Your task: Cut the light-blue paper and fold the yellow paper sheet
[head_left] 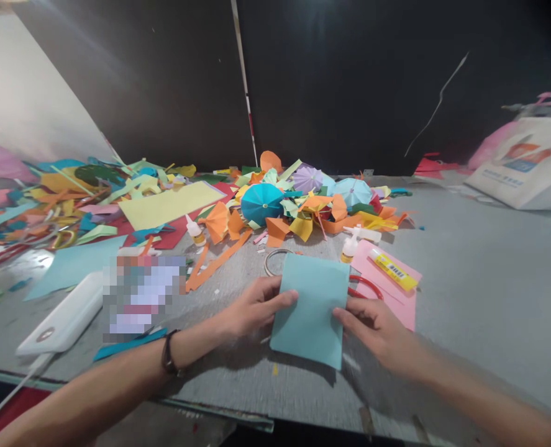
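Teal paper square [310, 310] is grasped at opposite edges by the left hand [256, 304] and right hand [377, 329], just beside a pink paper sheet [396, 304] under a yellow glue tube [394, 270].

Pixelated patch [140, 295] hides item; bag [522, 164] cut off right.

Bright, fairly even light falls from above, leaving a pale glare on the black backdrop [312, 37] far ahead of the right hand [380, 329]. A soft shadow lies under the blue paper [310, 310] and the left hand [254, 304]. Left of that hand sits a pixelated patch [140, 295] (coarse blocks, nothing legible), and wide-lens distortion bows the table edge [117, 390].
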Available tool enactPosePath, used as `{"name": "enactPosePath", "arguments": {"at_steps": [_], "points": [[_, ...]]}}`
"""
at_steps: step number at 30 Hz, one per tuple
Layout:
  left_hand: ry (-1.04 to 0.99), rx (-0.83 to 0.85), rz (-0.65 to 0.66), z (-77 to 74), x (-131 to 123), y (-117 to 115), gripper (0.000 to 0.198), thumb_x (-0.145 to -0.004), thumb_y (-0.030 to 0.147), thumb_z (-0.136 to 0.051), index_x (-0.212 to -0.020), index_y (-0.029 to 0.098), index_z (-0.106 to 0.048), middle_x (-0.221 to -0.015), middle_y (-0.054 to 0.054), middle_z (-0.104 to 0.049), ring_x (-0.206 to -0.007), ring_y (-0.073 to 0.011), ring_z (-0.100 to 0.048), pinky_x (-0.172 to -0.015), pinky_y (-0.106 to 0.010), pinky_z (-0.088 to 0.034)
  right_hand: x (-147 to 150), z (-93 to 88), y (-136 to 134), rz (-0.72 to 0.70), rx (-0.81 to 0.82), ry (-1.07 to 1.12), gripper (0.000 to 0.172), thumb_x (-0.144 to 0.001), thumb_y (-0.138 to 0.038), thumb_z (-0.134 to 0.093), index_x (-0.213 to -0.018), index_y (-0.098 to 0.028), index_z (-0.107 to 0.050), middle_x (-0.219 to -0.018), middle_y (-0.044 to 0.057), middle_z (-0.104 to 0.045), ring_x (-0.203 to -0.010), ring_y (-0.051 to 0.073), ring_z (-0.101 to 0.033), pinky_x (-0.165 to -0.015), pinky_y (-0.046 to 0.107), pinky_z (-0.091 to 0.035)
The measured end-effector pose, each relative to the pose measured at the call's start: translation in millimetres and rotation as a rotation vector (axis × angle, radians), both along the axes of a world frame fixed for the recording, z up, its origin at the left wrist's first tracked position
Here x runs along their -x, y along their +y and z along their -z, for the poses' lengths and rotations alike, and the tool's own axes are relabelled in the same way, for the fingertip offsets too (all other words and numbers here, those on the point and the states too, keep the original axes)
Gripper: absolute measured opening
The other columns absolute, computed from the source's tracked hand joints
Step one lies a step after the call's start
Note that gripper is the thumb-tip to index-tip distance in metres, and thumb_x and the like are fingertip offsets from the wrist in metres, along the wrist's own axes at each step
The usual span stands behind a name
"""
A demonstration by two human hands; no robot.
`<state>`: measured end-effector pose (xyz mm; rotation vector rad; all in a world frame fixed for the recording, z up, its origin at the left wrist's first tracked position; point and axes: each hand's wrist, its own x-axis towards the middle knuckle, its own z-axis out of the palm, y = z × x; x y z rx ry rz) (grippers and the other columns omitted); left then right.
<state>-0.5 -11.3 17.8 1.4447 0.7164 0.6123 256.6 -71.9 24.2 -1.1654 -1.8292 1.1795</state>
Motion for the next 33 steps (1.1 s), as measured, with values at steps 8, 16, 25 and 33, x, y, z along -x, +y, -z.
{"name": "enactPosePath", "arguments": {"at_steps": [8, 16, 25, 33], "points": [[-0.052, 0.079, -0.09, 3.2, -4.6, -2.9, 0.047, -0.089, 0.06, -0.074, -0.09, 0.013, -0.066, -0.068, -0.001, -0.056, -0.054, -0.0106, -0.046, -0.048, -0.025, -0.036, 6.0, 4.8, -3.6, 0.019, -0.031, 0.049, 0.021, -0.105, -0.039, -0.053, -0.107, -0.023, -0.067, -0.098, 0.007, -0.074, -0.085, 0.021, -0.074, -0.074, 0.035, -0.067], [-0.157, 0.294, -0.368, 4.9, -5.4, 7.5, 0.047, -0.079, 0.049, -0.086, -0.102, 0.011, -0.071, -0.087, -0.009, -0.073, -0.07, -0.0174, -0.064, -0.062, -0.028, -0.051, -9.2, 11.9, -1.7, 0.122, -0.636, -0.228, 0.049, -0.091, -0.034, -0.078, -0.137, -0.032, -0.06, -0.16, 0.013, -0.046, -0.147, 0.036, -0.047, -0.117, 0.064, -0.046], [-0.085, 0.212, -0.354, 13.9, -4.7, 10.2, 0.045, -0.082, 0.054, -0.082, -0.093, 0.013, -0.069, -0.074, -0.004, -0.067, -0.057, -0.0125, -0.055, -0.053, -0.025, -0.04, -4.4, 7.9, -0.1, -0.09, -0.752, -0.245, 0.021, -0.101, -0.013, -0.06, -0.113, -0.027, -0.069, -0.117, 0.005, -0.076, -0.123, 0.024, -0.068, -0.103, 0.047, -0.06], [-0.041, 0.187, -0.315, 15.9, -4.1, 11.8, 0.046, -0.082, 0.058, -0.08, -0.081, 0.015, -0.064, -0.059, 0.001, -0.055, -0.048, -0.0107, -0.048, -0.046, -0.023, -0.035, -3.2, 5.3, -2.3, -0.069, -0.769, -0.312, 0.019, -0.104, -0.013, -0.054, -0.116, -0.026, -0.062, -0.114, 0.005, -0.078, -0.111, 0.02, -0.075, -0.098, 0.04, -0.064]]}}
